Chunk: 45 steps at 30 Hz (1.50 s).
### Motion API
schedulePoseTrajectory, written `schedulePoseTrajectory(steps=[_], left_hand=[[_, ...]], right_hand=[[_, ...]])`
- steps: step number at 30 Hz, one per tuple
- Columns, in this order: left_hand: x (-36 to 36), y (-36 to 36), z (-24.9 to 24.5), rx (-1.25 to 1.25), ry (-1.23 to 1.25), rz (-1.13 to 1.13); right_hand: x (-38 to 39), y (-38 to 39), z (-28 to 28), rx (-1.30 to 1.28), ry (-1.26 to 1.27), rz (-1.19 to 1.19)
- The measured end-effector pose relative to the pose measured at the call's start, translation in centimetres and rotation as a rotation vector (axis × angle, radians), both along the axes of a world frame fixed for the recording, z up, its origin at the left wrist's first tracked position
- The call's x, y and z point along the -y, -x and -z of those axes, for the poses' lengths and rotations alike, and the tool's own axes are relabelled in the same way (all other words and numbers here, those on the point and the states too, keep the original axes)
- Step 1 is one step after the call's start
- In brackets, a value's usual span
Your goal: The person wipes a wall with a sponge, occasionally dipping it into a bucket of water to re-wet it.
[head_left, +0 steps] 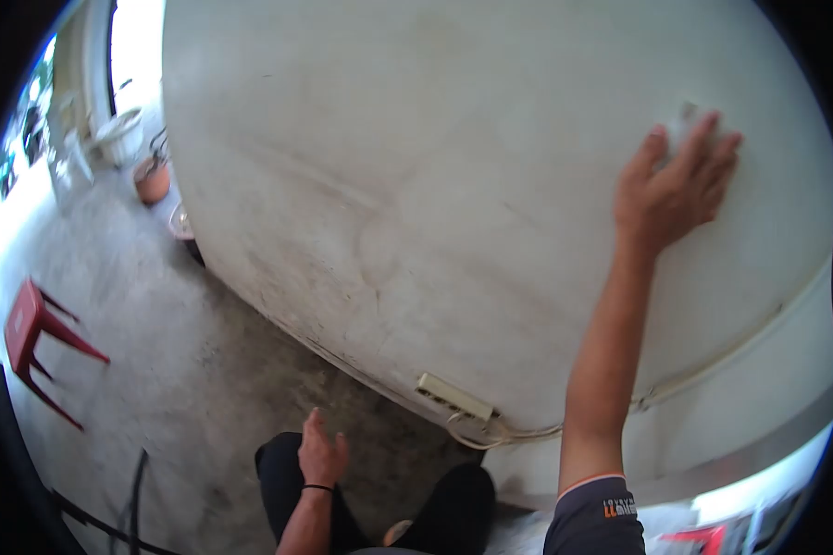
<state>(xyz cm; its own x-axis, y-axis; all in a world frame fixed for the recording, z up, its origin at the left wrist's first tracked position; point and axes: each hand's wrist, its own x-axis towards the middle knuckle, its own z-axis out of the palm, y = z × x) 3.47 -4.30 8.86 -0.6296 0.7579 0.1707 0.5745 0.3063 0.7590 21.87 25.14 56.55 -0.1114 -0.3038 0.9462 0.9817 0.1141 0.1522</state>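
Observation:
My right hand [677, 185] is raised against the pale, smudged wall [416, 166] at the upper right. Its thumb and fingers are around a small whitish piece [683, 132], mostly covered by the hand, so its kind does not show. My left hand [324, 455], with a dark band at the wrist, hovers over my left knee. Its fingers are apart and nothing is in them.
A power strip [455, 397] is fixed low on the wall, its cable [713, 370] running right along it. A red plastic stool [39, 328] stands on the concrete floor at left. Beyond the wall's edge are a plant pot [152, 180] and a white tub [120, 137].

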Motion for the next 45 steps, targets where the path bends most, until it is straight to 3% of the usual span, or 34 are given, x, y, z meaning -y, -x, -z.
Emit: schedulePoseTrajectory(steps=[3,6,7,9,12,13,14,15,17,18,22,25,28,30,32,34,35,38,39,40,41,43,45], left_hand=[[1.0,0.2,-4.3,0.078,0.082,-0.104],[2.2,-0.8,-8.4,0.286,0.131,-0.255],[2.7,-1.4,-9.7,0.383,0.16,-0.287],[3.9,-2.4,-12.0,0.558,0.212,-0.348],[6.1,-4.3,-13.7,0.625,0.177,-0.456],[6.7,-4.8,-14.3,0.625,0.169,-0.488],[7.7,-5.2,-14.9,0.621,0.164,-0.519],[8.9,-5.8,-15.6,0.616,0.161,-0.546],[11.3,-6.1,-16.2,0.669,0.182,-0.6],[13.0,-6.4,-16.5,0.696,0.201,-0.622],[17.5,-7.8,-16.9,0.776,0.302,-0.772],[20.2,-10.0,-15.2,0.808,0.435,-0.81],[21.6,-12.3,-14.5,0.869,0.572,-0.804],[22.0,-12.5,-15.3,0.934,0.625,-0.793],[22.3,-12.5,-16.2,0.974,0.626,-0.798],[22.5,-12.0,-16.8,1.004,0.615,-0.807],[22.8,-11.8,-17.3,1.016,0.611,-0.81],[24.4,-10.8,-18.5,1.047,0.649,-0.825],[24.8,-10.8,-18.9,1.062,0.672,-0.831],[25.2,-11.0,-19.0,1.063,0.682,-0.833],[25.5,-11.1,-18.6,1.064,0.694,-0.832],[25.3,-11.2,-18.2,1.07,0.689,-0.82],[24.9,-11.2,-18.1,1.079,0.666,-0.782]], right_hand=[[-1.4,3.8,-8.4,0.091,-0.122,-0.094],[-0.1,8.7,-10.1,0.159,0.002,0.162],[0.2,10.5,-9.1,0.26,0.055,0.085],[0.3,14.5,-4.6,0.486,0.189,-0.129],[-0.4,18.8,9.7,0.882,0.562,-0.018],[-0.4,20.0,14.6,1.127,0.526,0.008],[-2.1,20.1,20.6,1.238,0.669,-0.264],[-2.5,19.6,21.6,1.315,0.68,-0.318],[-2.4,21.1,21.2,1.437,0.68,-0.447],[-2.2,22.0,18.0,1.405,0.669,-0.337],[-1.6,27.6,-7.4,1.067,0.36,0.073],[-0.3,32.1,-17.7,0.652,0.282,0.006],[-2.4,33.8,-13.6,0.805,0.321,-0.155],[-2.6,32.8,-5.4,1.105,0.374,0.084],[-2.2,29.6,5.2,1.383,0.379,0.118],[-2.5,23.3,14.9,1.58,0.524,-0.132],[-2.1,20.8,17.3,1.706,0.627,-0.291],[-1.6,20.1,16.0,1.838,0.764,-0.248],[-2.3,22.4,14.6,1.732,0.577,-0.178],[-3.2,25.7,12.1,1.623,0.401,-0.105],[-3.2,29.5,7.4,1.577,0.386,-0.143],[-2.1,36.9,-0.8,1.37,0.234,0.094],[-1.4,41.8,-6.4,1.168,0.254,0.087]])
